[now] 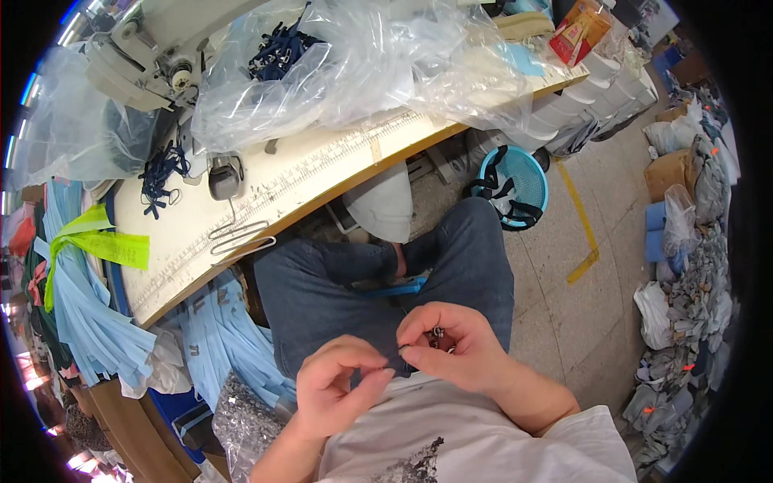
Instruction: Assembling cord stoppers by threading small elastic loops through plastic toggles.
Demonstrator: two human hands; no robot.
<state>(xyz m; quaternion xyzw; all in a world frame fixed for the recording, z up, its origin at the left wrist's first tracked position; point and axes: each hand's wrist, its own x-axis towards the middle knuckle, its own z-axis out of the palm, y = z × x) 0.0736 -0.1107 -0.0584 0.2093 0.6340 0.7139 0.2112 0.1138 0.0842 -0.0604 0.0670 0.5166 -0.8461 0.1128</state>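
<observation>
Both my hands are over my lap, close together below the table's front edge. My right hand [459,348] is curled, with several small dark and silvery pieces [439,338] showing inside the fingers. Its thumb and forefinger pinch a tiny dark bit, too small to name. My left hand [340,385] is to the left of it, thumb and forefinger brought together at the tips. Whatever may be between those left fingertips is too small to make out. A narrow gap separates the two hands.
A white worktable [181,270] with ruler markings carries a sewing machine [133,68], plastic bags [370,68], navy straps [161,175] and a bent wire [241,240]. Light blue fabric strips [97,310] hang at left. A turquoise basket [527,181] and fabric piles [684,314] occupy the right.
</observation>
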